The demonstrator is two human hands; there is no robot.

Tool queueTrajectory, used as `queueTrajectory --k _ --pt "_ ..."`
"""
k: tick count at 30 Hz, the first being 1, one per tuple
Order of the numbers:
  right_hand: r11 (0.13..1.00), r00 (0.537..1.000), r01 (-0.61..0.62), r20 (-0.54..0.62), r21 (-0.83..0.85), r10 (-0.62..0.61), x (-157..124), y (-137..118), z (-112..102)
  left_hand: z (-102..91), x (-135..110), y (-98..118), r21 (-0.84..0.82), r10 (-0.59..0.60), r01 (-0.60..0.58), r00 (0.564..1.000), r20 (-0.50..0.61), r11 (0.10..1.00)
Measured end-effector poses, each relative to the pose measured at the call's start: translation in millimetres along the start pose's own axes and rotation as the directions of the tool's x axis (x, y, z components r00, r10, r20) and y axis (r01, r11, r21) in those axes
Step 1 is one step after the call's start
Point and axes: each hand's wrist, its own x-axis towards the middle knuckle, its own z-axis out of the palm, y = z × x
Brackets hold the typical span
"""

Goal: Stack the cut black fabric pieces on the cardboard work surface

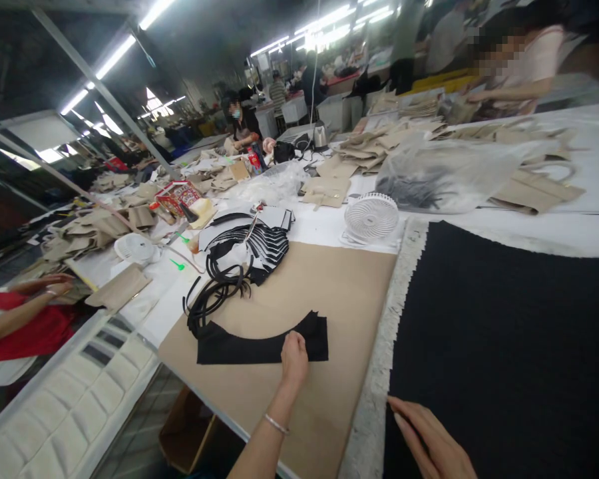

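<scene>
My left hand (294, 357) rests on a curved black fabric piece (239, 346) that lies on a tan paper sheet (324, 286); its fingers are bent and pressed down on the cloth's lower edge. My right hand (429, 439) lies flat with fingers stretched out on the near left edge of a large black fabric sheet (514, 346). Behind the curved piece sit a tangle of black straps (214, 296) and a stack of black and white cut pieces (264, 243).
A small white fan (371, 217) stands behind the tan sheet. A clear plastic bag (444, 174) and piles of beige cut pieces (379, 143) cover the far table. A person in red (24, 319) works at left; others work at the back.
</scene>
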Motion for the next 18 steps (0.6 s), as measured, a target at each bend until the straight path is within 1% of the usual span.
queueTrajectory --k 2,4,6,8,10,12,14,15,16,18 --pt "0.996 0.997 -0.055 0.049 0.069 0.052 27 -15 16 -8.8 -1 -5 -0.124 -0.023 0.027 0.999 0.033 0.992" --pt "0.997 0.994 -0.029 0.109 0.077 0.020 57 -24 36 -16.0 -3 -10 -0.250 -0.062 0.080 0.995 0.080 0.965" --pt "0.998 0.983 0.058 0.174 -0.005 -0.056 87 -29 58 -22.2 -6 -12 -0.368 -0.105 0.146 0.986 0.129 0.918" --pt "0.977 0.963 0.158 0.243 -0.142 -0.120 112 -30 80 -29.2 -9 -14 -0.472 -0.145 0.205 0.976 0.161 0.858" --pt "0.946 0.950 0.210 0.279 -0.246 -0.138 128 -28 100 -39.4 -9 -17 -0.557 -0.189 0.249 0.968 0.164 0.792" --pt "0.933 0.947 0.218 0.294 -0.286 -0.131 134 -25 115 -55.9 -5 -23 -0.627 -0.243 0.277 0.960 0.143 0.728" --pt "0.929 0.944 0.220 0.305 -0.297 -0.126 131 -21 125 -82.5 3 -32 -0.688 -0.306 0.280 0.948 0.089 0.669" --pt "0.925 0.942 0.227 0.310 -0.303 -0.129 129 -18 129 -100.5 10 -36 -0.714 -0.341 0.269 0.939 0.046 0.646" --pt "0.919 0.941 0.238 0.310 -0.315 -0.137 126 -16 131 -121.9 17 -41 -0.737 -0.377 0.249 0.926 -0.008 0.628" --pt "0.897 0.945 0.259 0.288 -0.359 -0.158 121 -12 136 -174.0 31 -47 -0.770 -0.443 0.178 0.884 -0.148 0.612"
